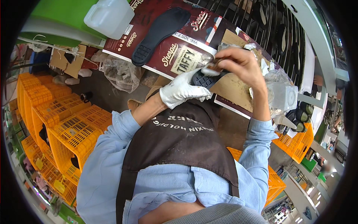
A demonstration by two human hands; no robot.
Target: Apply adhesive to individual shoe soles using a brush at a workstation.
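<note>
My left hand (pixel 181 90), in a white glove, grips a dark shoe sole (pixel 203 81) by one end. The sole's gridded face shows, and its far end runs beneath my right hand. My bare right hand (pixel 242 67) has its fingers pinched on a small brush (pixel 212 69), brown with a pale edge and somewhat blurred. The brush is over the sole; whether it touches cannot be made out. Beyond my left hand, another dark sole (pixel 160 33) lies on the maroon printed cardboard (pixel 156 67) covering the bench.
A white plastic jug (pixel 109 18) stands at the far left of the bench. On the right are a clear plastic container (pixel 283 96) and crumpled plastic. Dark slats (pixel 257 26) carrying soles run behind. Stacked orange crates (pixel 74 134) stand left, with another crate (pixel 298 142) right.
</note>
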